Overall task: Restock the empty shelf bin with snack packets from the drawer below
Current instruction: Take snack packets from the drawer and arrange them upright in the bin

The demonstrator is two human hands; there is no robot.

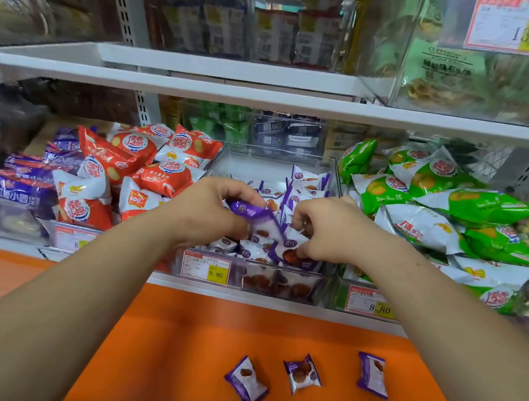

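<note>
Right, my left fingers (245, 194) are curled round a purple snack packet (255, 220), clamped on its upper end. My right fingers (302, 217) pinch a second purple packet (289, 253) by its corner, low against the heap. Both packets are inside the clear shelf bin (278, 157), which holds a fair pile at the front and looks to have room at the back.

What worries me is the front wall. It is low and the pile beside it is high, so a careless release could tip a packet over the price tag (206, 268) and onto the orange worktop (185, 335). Three loose packets (302, 373) lie there, with a fourth cut off by the frame. A sideways flick could also send one among the red packets (119, 159) or the green packets (445, 194) just beside the bin.

The left hand (206, 212) and right hand (336, 233) show me their backs, wrists dipped, with both forearms reaching forward and converging over the bin. The drawer I cannot see
</note>
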